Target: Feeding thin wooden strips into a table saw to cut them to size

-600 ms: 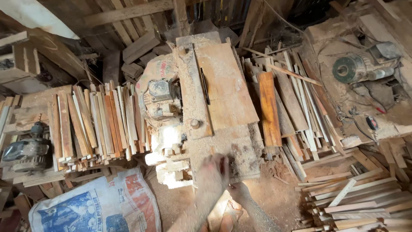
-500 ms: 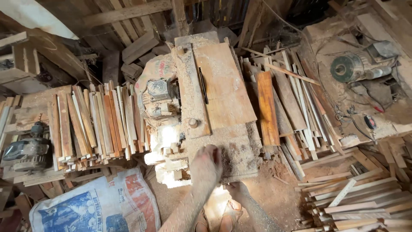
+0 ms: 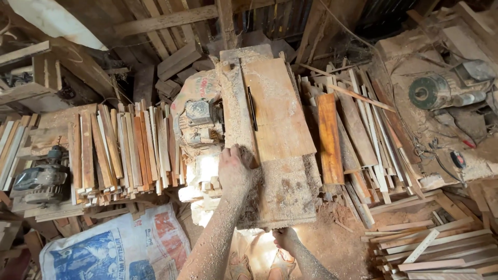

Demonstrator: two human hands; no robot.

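Left hand lies palm-down on the saw surface at frame centre, fingers spread flat, grip apart and clamped on nothing; it touches the sawdust-caked top just beside the near end of the dark blade slot. Right hand is lower centre at the near edge of the same surface, fingers curled, but can't tell whether it grips the edge or just rests against it. Risks, as a judgement: left fingers sit close to the slot line, so if the blade is live or gets started, a slip fwd on loose dust could put them into it; can't tell from here if it's spinning. The dust also hides what's under the palm, e.g. splinters or offcuts. Motor w/ bare housing sits just left of the hand, near enough to catch a forearm. Footing looks poor: red-brown sawdust heaps at the base, loose slats round about. Materials: surface is rough board plus a flat smooth plywood sheet, orange-brown, dusted pale. Stacked thin slats mid-left, mixed tan/reddish, long and narrow w/ sawn ends; more slats right of centre, lying crossed. Woven plastic sack lower left, crumpled, blue/white/red. Both forearms coated in fine dust.
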